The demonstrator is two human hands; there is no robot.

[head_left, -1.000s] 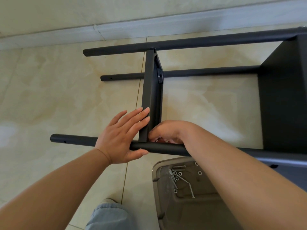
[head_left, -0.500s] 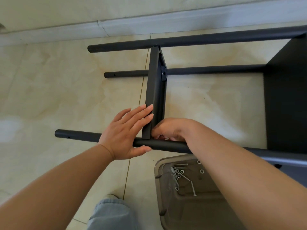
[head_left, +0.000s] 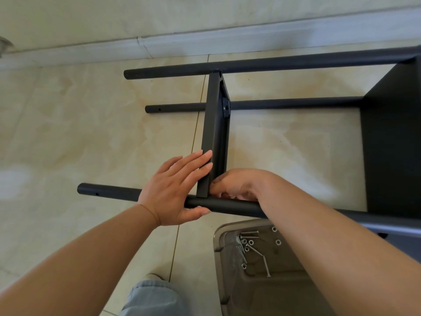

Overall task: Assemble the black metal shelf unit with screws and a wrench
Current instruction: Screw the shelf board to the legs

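Left hand (head_left: 175, 188) bracing shelf panel (head_left: 210, 137) with flat fingers, thumb under near pole (head_left: 227, 206). Right hand (head_left: 234, 185) curling behind panel; grasp unclear. Advice: holding panel square while seating screw.

Cream floor tiles (head_left: 91, 133) meet a white baseboard (head_left: 182, 45) (pale wall (head_left: 159, 14) above it).

Your fingers (head_left: 200, 160) rest against a matte black shelf panel (head_left: 213, 133), and the black tubes (head_left: 227, 205) of the shelf frame are the same flat black. Beneath your fingers, the floor (head_left: 91, 133) is glossy cream tile with pale yellow marbling. Below your right fingers (head_left: 218, 182), silver screws (head_left: 255, 247) lie in a translucent grey-brown tray (head_left: 218, 236). Your knee (head_left: 150, 297) wears faded blue denim.
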